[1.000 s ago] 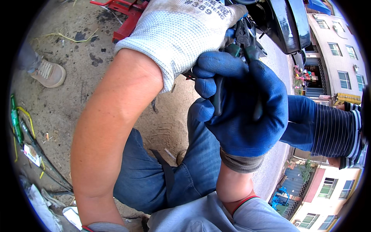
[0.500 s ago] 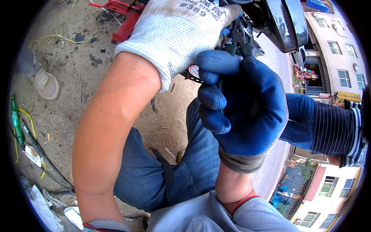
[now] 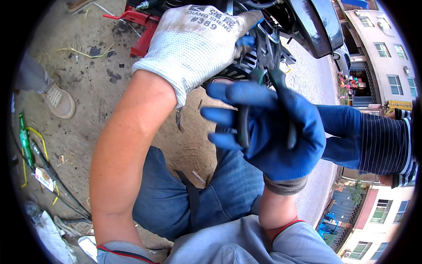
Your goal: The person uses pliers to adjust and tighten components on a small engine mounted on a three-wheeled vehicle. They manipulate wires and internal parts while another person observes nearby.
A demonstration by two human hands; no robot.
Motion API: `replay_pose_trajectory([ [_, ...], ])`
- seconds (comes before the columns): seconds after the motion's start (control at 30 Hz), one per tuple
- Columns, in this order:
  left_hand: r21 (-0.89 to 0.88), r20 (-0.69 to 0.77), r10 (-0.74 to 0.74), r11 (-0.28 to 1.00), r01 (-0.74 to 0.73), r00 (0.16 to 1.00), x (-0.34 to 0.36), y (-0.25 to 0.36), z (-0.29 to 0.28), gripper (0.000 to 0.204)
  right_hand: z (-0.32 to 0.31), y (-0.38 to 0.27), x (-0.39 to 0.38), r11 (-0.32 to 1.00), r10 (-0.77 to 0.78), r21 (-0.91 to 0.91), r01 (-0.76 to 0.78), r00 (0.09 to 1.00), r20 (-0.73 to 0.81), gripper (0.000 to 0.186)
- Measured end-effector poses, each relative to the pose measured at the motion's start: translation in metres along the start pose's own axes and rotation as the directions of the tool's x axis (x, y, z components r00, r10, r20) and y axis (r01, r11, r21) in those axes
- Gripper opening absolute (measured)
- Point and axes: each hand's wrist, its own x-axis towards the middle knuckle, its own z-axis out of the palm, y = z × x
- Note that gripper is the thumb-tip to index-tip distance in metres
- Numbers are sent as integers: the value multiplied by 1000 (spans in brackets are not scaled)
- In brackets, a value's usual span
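Observation:
My left hand (image 3: 189, 48), in a white glove with blue coating, has its fingers curled at dark parts of the black machine (image 3: 312, 26) at the top; what they grip is hidden. My right hand (image 3: 281, 136), in a blue glove, holds dark green-handled pliers (image 3: 266, 57), its fingers stretched away from the handles while these lie against its palm and thumb. The plier jaws point up among metal parts beside my left fingers. A black slotted part (image 3: 239, 66) shows beneath them.
A red metal frame (image 3: 143, 35) is at upper left. Another person's shoe (image 3: 59, 99) stands left, above a green bottle (image 3: 26, 141), cables (image 3: 66, 193) and litter. At right are a road (image 3: 316, 79), buildings and a person in a striped top (image 3: 382, 145).
My right hand's fingers, earlier curled round the pliers, have spread out leftward, and the pliers sit lower. My left hand has shifted slightly down and left, showing more of the machine.

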Motion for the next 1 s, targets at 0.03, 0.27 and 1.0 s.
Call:
replay_pose_trajectory([
  [0.03, -10, -17, 2, 1000, -2, 1000, -2, 0, 2, 57, -6, -1, -7, 996, 8, -86, -4, 999, 48, 72],
  [0.27, -4, -68, 7, 1000, -8, 998, -2, -2, 10, 58, -60, -12, -47, 932, -113, -340, 127, 992, 62, 69],
  [1.0, -2, -90, -31, 1000, 31, 996, -7, 32, -8, 56, -150, -19, -84, 891, -253, -369, 264, 964, 78, 65],
])
